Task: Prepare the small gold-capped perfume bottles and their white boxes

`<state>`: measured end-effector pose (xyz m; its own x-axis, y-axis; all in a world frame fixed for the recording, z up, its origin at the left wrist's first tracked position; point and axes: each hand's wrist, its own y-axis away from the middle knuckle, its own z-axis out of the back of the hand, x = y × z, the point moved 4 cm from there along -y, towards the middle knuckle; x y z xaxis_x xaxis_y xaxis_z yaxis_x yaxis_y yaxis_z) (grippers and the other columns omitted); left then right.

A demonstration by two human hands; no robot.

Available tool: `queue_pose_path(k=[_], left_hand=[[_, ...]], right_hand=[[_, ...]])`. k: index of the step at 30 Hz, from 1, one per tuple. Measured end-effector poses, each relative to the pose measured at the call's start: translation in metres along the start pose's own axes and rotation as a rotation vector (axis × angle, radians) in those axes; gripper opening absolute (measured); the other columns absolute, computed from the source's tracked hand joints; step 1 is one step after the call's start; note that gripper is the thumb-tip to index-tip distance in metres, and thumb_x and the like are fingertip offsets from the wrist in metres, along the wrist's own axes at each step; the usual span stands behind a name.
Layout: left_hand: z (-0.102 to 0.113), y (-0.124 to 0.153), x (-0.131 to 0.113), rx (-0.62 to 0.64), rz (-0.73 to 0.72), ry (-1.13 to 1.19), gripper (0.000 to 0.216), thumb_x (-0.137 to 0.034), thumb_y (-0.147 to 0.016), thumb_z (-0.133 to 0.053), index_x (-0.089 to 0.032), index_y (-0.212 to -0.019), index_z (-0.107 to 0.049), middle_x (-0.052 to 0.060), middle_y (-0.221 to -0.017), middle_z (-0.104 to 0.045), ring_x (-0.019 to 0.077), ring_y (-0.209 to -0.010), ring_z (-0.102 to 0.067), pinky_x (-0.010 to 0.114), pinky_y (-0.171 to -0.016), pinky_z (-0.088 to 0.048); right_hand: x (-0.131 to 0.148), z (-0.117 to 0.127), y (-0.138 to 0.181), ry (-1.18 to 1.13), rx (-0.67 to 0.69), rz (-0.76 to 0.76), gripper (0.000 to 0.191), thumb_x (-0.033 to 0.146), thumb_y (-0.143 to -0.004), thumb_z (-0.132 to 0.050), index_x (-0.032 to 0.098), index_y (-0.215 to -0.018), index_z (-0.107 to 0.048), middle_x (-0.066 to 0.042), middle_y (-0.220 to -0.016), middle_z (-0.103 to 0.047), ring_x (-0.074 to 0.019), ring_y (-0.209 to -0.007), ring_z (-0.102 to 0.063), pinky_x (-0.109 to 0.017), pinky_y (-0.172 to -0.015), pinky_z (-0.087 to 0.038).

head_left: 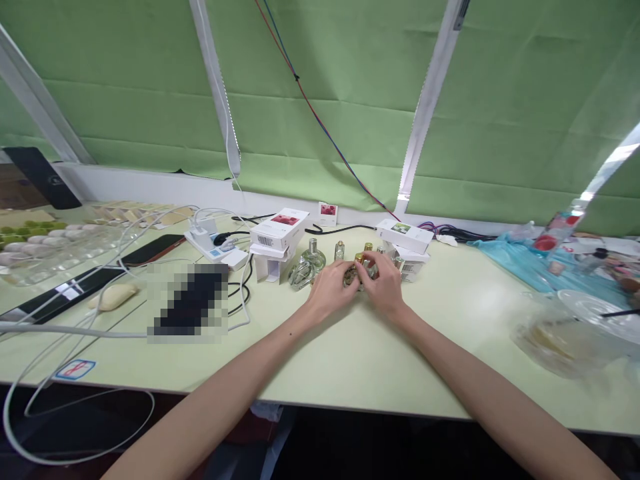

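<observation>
Head view shows my left hand (332,287) and right hand (383,283) together over the table (330,360), fingers closed around a small gold-capped bottle (359,258), a silver-capped bottle (313,256) beside my left hand, white boxes (278,231) on either side.

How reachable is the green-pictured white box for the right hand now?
Probably yes: the white box sits just beyond the right hand, top uncovered. Small bottles stand between, though, and that hand looks busy at a gold-capped bottle.
</observation>
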<state>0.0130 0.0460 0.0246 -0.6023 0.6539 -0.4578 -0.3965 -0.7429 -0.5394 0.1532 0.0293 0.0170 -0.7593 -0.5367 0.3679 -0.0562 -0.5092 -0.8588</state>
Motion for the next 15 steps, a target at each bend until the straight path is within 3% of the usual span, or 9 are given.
queue_pose_path(k=[15], left_hand=[[-0.0006,0.0004,0.0022,0.022,-0.007,-0.012,0.024,-0.020,-0.090,-0.053,-0.018,-0.110,-0.067,0.009,-0.107,-0.071,0.0232,-0.093,-0.067,0.035,-0.083,-0.052]], right_hand=[[0.0052,-0.0001,-0.0001,-0.013,0.057,0.030,0.027,0.029,-0.096,-0.054,0.019,-0.120,-0.064,-0.009,-0.098,-0.070,-0.0215,-0.086,-0.063,-0.036,-0.074,-0.053]])
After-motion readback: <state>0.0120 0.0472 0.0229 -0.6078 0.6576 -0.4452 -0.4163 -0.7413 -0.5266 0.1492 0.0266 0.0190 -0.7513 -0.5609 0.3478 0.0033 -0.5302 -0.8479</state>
